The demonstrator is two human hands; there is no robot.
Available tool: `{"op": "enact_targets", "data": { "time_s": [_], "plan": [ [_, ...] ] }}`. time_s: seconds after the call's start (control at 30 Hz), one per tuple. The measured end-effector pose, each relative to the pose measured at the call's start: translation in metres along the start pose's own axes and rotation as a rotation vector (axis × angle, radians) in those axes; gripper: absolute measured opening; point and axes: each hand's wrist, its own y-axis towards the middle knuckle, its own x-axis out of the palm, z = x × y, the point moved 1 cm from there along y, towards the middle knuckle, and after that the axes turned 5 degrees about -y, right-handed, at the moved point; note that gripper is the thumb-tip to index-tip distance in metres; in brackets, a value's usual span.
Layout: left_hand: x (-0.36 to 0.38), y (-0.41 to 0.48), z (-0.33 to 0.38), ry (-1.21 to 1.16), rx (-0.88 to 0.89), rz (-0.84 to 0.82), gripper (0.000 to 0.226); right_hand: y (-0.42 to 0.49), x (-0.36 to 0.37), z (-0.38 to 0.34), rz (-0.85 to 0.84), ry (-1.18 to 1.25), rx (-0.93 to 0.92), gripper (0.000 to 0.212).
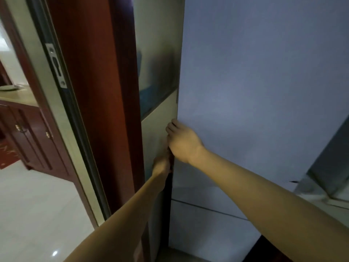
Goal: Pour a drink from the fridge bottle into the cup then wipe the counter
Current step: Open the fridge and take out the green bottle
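1. Two bare arms come in from the bottom of the view and reach up to the fridge door (255,91).
2. The left hand (162,163) is the lower one. It is at the left edge of the fridge door, and its fingers go into the dark gap there. They are blurry, so I cannot tell how they bend.
3. The right hand (182,141) is just above it. Its fingers (171,127) curl round the same edge and hold it.
4. The fridge door is big and pale blue-grey. It fills the right side of the view. A thin line runs across low down, with a lower door (198,233) under it.
5. Just left of the fridge stands a dark red wooden post (98,110).
6. Next to the post is a grey door frame (62,129) with a shiny metal plate (56,67) on it.
7. Far off on the left is a red-brown cabinet (28,133) with small gold handles. It stands on a white shiny floor (37,205), near a red rug (7,156).
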Motion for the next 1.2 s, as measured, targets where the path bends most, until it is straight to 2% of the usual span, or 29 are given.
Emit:
{"op": "enact_targets", "data": {
  "time_s": [0.03,0.13,0.2,0.5,0.63,0.8,0.9,1.03,1.2],
  "plan": [
    [-0.003,-0.011,-0.007,0.048,0.032,0.004,0.023,-0.014,-0.007,-0.003,0.044,-0.003,-0.002,0.036],
    [-0.009,-0.06,-0.019,-0.04,-0.003,0.01,0.035,-0.057,-0.028,-0.014,0.107,-0.084,0.015,0.038],
    [-0.012,-0.089,-0.024,-0.001,-0.019,-0.027,0.038,-0.084,-0.042,-0.021,0.148,-0.079,0.04,0.035],
    [-0.015,-0.172,-0.026,0.144,-0.046,-0.26,0.026,-0.182,-0.065,-0.028,0.318,-0.058,0.047,0.024],
    [-0.012,-0.193,-0.025,0.204,-0.043,-0.394,0.023,-0.212,-0.072,-0.028,0.34,-0.055,0.049,0.021],
    [0.001,-0.204,-0.026,0.257,0.078,-0.357,0.025,-0.249,-0.081,-0.029,0.365,-0.059,0.071,0.023],
    [0.01,-0.21,-0.03,0.296,0.085,-0.403,0.021,-0.274,-0.088,-0.029,0.388,-0.027,0.089,0.031],
    [0.02,-0.227,-0.036,0.308,0.078,-0.505,0.019,-0.307,-0.099,-0.03,0.363,-0.026,0.121,0.022],
    [0.033,-0.255,-0.048,0.316,0.069,-0.708,0.021,-0.339,-0.103,-0.039,0.191,-0.061,0.157,0.022]
  ]
}}
